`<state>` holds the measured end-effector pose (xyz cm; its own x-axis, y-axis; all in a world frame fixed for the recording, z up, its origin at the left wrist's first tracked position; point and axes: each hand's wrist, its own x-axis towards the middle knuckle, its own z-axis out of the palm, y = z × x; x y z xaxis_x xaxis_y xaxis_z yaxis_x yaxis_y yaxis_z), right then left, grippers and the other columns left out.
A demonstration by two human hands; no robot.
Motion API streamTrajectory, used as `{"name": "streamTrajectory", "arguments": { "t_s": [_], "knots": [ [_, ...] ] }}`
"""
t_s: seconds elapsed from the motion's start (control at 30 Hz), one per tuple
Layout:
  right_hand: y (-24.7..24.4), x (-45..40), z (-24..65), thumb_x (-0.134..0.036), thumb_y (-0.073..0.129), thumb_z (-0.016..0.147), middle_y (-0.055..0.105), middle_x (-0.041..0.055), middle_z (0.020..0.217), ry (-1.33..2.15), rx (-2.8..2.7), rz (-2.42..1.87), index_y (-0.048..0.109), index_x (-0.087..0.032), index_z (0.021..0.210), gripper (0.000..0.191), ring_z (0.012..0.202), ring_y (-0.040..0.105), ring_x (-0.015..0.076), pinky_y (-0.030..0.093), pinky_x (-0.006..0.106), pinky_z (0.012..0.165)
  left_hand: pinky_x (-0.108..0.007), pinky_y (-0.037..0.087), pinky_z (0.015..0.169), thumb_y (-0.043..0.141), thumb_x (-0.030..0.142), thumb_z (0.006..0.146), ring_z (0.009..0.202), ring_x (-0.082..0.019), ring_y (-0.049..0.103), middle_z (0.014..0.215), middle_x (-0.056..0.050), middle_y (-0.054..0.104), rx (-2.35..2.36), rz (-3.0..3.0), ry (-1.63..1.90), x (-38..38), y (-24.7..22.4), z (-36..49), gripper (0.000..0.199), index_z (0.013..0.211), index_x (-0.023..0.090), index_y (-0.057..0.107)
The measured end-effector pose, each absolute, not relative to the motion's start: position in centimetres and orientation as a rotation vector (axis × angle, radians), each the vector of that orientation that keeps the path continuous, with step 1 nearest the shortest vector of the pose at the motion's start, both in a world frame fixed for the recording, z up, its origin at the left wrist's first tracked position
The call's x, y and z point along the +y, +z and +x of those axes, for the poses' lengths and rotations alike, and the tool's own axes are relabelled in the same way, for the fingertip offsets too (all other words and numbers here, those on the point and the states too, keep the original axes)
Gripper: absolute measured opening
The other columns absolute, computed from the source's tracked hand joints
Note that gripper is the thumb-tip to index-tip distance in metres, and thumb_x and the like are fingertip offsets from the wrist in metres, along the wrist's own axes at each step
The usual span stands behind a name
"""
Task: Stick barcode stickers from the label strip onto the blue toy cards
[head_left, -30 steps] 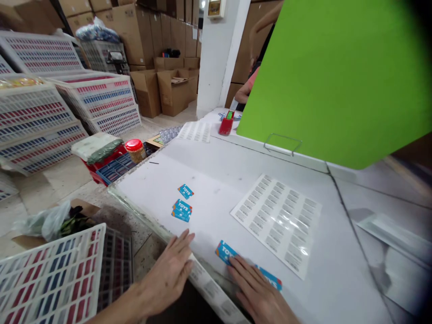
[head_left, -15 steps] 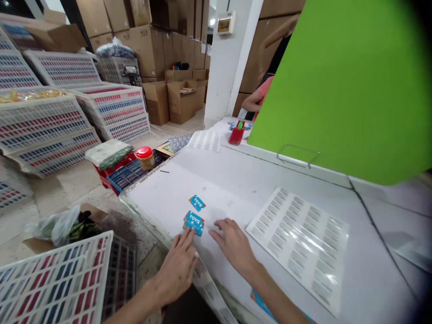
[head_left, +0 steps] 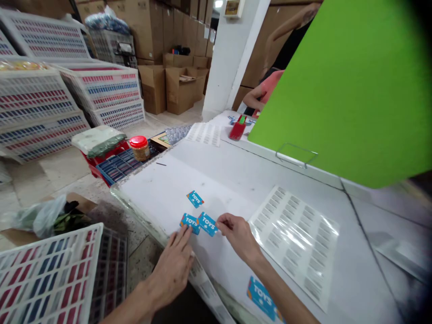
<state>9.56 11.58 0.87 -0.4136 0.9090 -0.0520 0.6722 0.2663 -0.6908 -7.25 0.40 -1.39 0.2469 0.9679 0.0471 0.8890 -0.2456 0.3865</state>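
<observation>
My right hand [head_left: 236,234] pinches the edge of a blue "TOYS" card [head_left: 208,224] between thumb and forefinger. That card partly overlaps another blue "TOYS" card [head_left: 189,221] lying on the table. My left hand [head_left: 173,258] is stretched out, its fingertips resting on the lower edge of the second card. Farther up lies a separate small card [head_left: 195,199]. Below my right forearm shows a larger-looking blue card [head_left: 261,297], partly covered by the arm. A strip of printed labels [head_left: 207,288] hangs over the table edge beside my left hand.
A sheet of printed labels [head_left: 297,243] lies to the right. Toward the back are a red tape dispenser [head_left: 237,129], another label sheet [head_left: 204,134] and a big green panel [head_left: 337,90]. Plastic crates [head_left: 47,274] stand at the left. A person in pink [head_left: 270,85] is behind the panel.
My right hand has taken hold of a card and slid it to the right, uncovering the card under my left fingers. The view has shifted, showing more of the card below my right forearm.
</observation>
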Motion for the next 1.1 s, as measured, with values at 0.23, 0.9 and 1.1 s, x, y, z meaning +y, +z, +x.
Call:
{"name": "streamTrajectory", "arguments": {
  "t_s": [0.23,0.9,1.1],
  "knots": [
    [1.0,6.6,14.3,-0.020,0.049,0.079,0.060,-0.0018,0.058,0.928,-2.217,-1.550,0.060,-0.019,0.066,0.017,0.054,0.056,0.0137,0.042,0.024,0.056,-0.043,0.030,0.104,0.034,0.003,0.083,0.132,-0.023,0.019,0.139,-0.014,0.034,1.358,2.578,0.373,-2.0,1.1,-5.9,0.031,0.108,0.011,0.050],
    [-5.6,-3.6,24.3,-0.035,0.037,0.089,0.042,0.0040,0.135,-0.307,-2.568,-1.359,0.035,-0.019,0.134,0.048,0.122,0.040,0.0232,0.033,0.039,0.092,-0.049,0.036,0.098,0.035,0.009,0.086,0.132,-0.030,0.016,0.140,-0.020,0.030,1.507,2.637,0.237,-2.7,-3.3,2.5,0.035,0.120,0.007,0.040],
    [-5.4,-4.5,25.3,-0.036,0.037,0.088,0.039,0.0097,0.137,-0.280,-2.509,-1.448,0.033,-0.015,0.135,0.051,0.125,0.036,0.0245,0.038,0.038,0.089,-0.048,0.037,0.098,0.033,0.012,0.089,0.131,-0.028,0.019,0.138,-0.020,0.033,1.534,2.646,0.218,-2.9,-2.7,2.7,0.037,0.125,0.007,0.036]
  ]
}}
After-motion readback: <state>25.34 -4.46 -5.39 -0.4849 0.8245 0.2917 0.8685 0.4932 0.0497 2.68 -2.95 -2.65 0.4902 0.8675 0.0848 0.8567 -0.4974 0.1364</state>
